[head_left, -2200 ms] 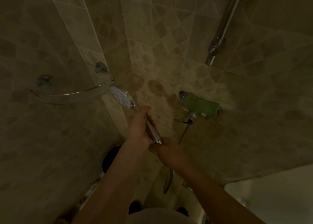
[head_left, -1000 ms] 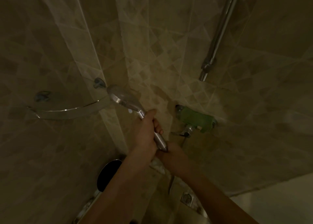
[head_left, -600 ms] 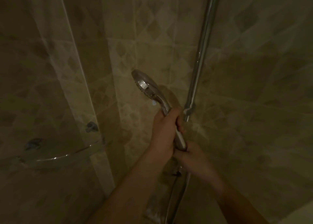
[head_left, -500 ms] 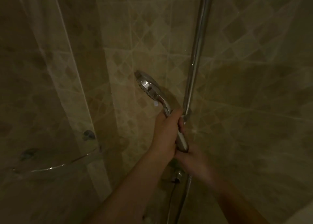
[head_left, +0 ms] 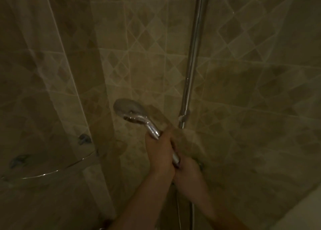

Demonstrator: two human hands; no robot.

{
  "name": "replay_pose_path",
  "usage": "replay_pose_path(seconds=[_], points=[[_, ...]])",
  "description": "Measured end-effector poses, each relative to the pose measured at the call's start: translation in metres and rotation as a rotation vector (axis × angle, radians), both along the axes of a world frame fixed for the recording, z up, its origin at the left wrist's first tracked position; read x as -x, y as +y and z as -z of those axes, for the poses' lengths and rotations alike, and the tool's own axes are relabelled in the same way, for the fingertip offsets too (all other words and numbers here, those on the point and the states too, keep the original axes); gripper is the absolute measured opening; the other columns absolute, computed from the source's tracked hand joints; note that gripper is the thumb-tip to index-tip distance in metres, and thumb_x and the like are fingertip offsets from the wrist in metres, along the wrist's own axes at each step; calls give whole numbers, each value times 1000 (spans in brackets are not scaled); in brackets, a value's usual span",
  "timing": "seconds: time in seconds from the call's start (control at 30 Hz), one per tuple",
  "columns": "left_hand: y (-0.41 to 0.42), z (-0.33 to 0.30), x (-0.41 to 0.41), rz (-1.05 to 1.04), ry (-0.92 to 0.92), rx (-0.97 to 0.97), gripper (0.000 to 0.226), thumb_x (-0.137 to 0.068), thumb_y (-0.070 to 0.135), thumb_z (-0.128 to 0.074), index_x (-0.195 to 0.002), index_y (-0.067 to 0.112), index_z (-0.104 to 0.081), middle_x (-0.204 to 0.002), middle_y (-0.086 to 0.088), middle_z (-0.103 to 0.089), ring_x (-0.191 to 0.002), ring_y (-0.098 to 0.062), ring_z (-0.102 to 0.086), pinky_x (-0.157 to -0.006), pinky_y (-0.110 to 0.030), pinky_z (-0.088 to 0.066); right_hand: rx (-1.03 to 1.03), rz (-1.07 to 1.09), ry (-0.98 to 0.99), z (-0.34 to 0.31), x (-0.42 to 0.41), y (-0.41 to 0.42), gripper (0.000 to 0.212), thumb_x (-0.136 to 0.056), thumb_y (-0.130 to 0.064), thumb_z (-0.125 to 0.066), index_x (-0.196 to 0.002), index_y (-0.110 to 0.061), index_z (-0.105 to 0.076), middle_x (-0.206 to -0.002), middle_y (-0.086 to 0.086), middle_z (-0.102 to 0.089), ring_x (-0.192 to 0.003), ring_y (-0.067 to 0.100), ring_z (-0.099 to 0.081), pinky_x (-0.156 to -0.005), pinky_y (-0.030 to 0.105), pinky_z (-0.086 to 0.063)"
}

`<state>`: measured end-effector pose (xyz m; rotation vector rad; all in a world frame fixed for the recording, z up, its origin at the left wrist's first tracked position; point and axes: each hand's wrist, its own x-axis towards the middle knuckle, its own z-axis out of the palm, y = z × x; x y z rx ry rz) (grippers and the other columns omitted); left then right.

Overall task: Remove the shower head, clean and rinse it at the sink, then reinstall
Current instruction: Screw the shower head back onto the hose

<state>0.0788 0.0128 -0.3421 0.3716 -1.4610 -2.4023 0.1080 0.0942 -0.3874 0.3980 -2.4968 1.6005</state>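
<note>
Fingers [head_left: 171,141] around shower head [head_left: 132,112] handle, hose joint hidden

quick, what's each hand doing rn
Left hand: closed around the shower head handle.
Right hand: closed at the handle's lower end, by the hose.

Both forearms are bare, with no sleeves visible. The left hand [head_left: 160,153] and right hand [head_left: 188,173] show no gloves; the picture is dim.
</note>
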Motion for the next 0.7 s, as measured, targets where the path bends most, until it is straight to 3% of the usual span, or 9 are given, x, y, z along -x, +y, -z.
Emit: replay_pose_path(seconds=[0.03, 0.1, 0.2, 0.27, 0.33, 0.43, 0.5, 0.57, 0.7], points=[[-4, 11, -3, -7, -35, -26, 18, -85, 16, -74, -73, 15, -62, -54, -6, -52, -46, -19, -51, -47, -31, -45, -12, -16, -24, 13, -4, -3, 34, -77, -37, -59, -106, -54, -64, -95, -35, -67, -89, -14, -63, -71, 8, -46], [-16, 34, -6, 8, -113, -79, 45, -86, 16, -73, -47, 26, -51, -46, -1, -41, -37, -16, -37, -43, -27, -35, 8, -196, -156, 33, -7, -10, 38, -76, -30, -60, -112, -42, -65, -104, -28, -68, -100, -11, -61, -82, 11, -47], [-37, 64, -18, 122, -190, -118, 49, -87, 19, -73, -49, 21, -42, -43, 0, -33, -33, -14, -28, -41, -25, -27, -167, -629, -495, 52, 2, -2, 41, -86, 1, -65, -126, 4, -55, -125, 15, -62, -121, 16, -58, -100, 27, -46], [-50, 80, -27, 183, -200, -104, 50, -82, 32, -77, -51, 17, -40, -45, -3, -32, -35, -18, -29, -41, -27, -28, -155, -763, -736, 72, 13, 18, 50, -84, 4, -70, -131, -1, -53, -129, 16, -60, -122, 20, -57, -103, 36, -46], [-59, 89, -36, 165, -233, -25, 59, -72, 56, -79, -51, 14, -44, -45, -9, -35, -39, -23, -33, -46, -31, -32, 86, -582, -1018, 94, 22, 29, 49, -85, 1, -69, -131, -7, -55, -131, 15, -61, -118, 30, -59, -103, 48, -46], [-70, 91, -42, 54, -281, 94, 65, -65, 79, -70, -48, 19, -53, -42, -12, -44, -37, -23, -42, -47, -32, -40, 492, -103, -1094, 130, 44, 29, 16, -94, -5, -54, -105, -6, -66, -97, 12, -66, -85, 22, -63, -76, 30, -52], [-79, 90, -46, 30, -216, 144, 56, -69, 79, -70, -62, 24, -61, -45, -11, -49, -34, -22, -44, -44, -30, -42, 551, 122, -1046, 144, 62, 21, 10, -93, -7, -56, -85, -8, -61, -74, 7, -53, -63, 15, -51, -55, 22, -44], [-88, 89, -50, 54, -148, 204, 50, -73, 70, -74, -67, 22, -60, -46, -14, -50, -32, -25, -44, -42, -29, -42, 606, 208, -1014, 157, 81, 10, 23, -93, -3, -53, -72, -11, -51, -58, 4, -44, -49, 13, -44, -42, 22, -38], [-96, 89, -56, 52, -155, 209, 44, -76, 53, -76, -53, 20, -58, -45, -14, -49, -33, -25, -45, -43, -30, -44, 652, 374, -914, 181, 95, 0, 24, -93, -2, -54, -74, -14, -47, -51, -2, -53, -46, 12, -50, -51, 27, -46]])
